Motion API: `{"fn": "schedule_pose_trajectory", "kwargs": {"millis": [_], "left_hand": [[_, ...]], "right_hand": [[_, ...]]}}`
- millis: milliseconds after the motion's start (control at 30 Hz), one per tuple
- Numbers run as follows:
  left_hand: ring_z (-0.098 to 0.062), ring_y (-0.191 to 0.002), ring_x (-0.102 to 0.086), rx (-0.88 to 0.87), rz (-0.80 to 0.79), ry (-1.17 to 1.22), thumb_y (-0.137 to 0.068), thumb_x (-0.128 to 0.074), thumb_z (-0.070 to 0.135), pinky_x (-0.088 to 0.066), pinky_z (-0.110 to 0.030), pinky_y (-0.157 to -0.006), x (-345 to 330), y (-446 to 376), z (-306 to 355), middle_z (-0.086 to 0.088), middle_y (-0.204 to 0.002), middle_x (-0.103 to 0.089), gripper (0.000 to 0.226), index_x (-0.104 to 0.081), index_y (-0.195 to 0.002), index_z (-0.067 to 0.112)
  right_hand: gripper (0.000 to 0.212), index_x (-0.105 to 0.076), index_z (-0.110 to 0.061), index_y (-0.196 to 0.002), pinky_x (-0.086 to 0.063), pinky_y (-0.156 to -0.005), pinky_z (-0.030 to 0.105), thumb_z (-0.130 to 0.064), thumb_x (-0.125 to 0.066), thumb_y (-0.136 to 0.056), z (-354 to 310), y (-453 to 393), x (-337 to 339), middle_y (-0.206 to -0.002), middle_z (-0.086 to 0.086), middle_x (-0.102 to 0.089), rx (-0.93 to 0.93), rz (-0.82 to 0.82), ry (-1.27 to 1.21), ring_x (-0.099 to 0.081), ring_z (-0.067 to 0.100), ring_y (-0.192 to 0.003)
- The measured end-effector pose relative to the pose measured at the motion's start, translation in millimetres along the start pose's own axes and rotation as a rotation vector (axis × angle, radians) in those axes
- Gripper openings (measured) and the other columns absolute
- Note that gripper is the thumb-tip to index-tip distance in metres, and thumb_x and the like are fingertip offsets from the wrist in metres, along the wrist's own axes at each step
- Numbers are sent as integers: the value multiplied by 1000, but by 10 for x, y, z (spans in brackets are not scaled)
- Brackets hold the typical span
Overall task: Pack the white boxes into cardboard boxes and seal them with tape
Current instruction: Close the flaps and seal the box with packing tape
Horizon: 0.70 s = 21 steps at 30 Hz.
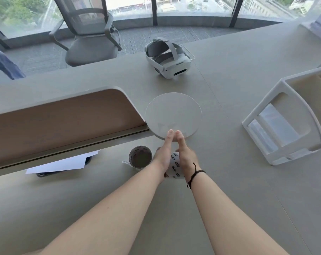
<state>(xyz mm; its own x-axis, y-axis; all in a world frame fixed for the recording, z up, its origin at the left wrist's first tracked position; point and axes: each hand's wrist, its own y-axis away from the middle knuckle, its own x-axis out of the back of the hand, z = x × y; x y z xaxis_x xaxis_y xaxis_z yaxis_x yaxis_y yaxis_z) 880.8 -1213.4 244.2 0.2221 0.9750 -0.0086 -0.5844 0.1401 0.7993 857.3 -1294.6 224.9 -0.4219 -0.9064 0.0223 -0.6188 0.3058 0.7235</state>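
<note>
At the far left a grey office chair [90, 34] is standing beyond the desk [248, 181]; nearer, white paper sheets [64, 163] are lying under a raised shelf [64, 115], with a dark cup [140, 158] just to their right. Both hands are reaching forward at the middle: the left hand [163, 153] and right hand [185, 155] are lying palm to palm, fingers straight and together, pressing a white printed roll [175, 167], seemingly tape, between them. Their fingertips are reaching a round translucent disc [174, 115]; a white VR headset [168, 57] is sitting farther off. At right a white plastic rack [284, 122] is resting. No white boxes or cardboard boxes are showing, so packing seems not yet begun; next, I judge, boxes need fetching.
</note>
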Motion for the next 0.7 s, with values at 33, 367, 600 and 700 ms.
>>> {"fn": "schedule_pose_trajectory", "kwargs": {"millis": [33,367,600,700], "left_hand": [[-26,-98,-71,-17,44,-47,-47,-46,105,-54,-45,-95,41,15,-10,-2,-109,-73,105,-62,-112,23],[-18,-89,-54,-278,134,-130,-90,-31,79,-45,-39,-97,465,631,-363,-1,-98,-55,52,-48,-91,30],[-18,-92,-56,-365,82,-204,-99,-32,65,-46,-35,-92,858,1263,-702,1,-101,-59,40,-53,-99,30],[-18,-93,-59,-409,80,-287,-100,-33,63,-47,-43,-97,1105,1539,-853,1,-100,-62,51,-57,-106,19]], "right_hand": [[92,-61,-15,-118,-52,-78,36,-91,-56,-66,-14,29,15,-111,0,-66,-19,-2,-1,-66,20,-98],[111,-35,-19,-151,-39,-81,30,-90,-53,-68,254,440,121,-123,1,-49,42,180,-174,-50,19,-104],[92,-39,-21,-148,-43,-107,42,-78,-57,-77,796,995,-228,-146,7,-51,44,60,-46,-55,23,-125],[101,-42,-24,-146,-46,-108,45,-84,-58,-66,996,1290,-446,-142,5,-54,84,-19,57,-57,26,-128]]}}
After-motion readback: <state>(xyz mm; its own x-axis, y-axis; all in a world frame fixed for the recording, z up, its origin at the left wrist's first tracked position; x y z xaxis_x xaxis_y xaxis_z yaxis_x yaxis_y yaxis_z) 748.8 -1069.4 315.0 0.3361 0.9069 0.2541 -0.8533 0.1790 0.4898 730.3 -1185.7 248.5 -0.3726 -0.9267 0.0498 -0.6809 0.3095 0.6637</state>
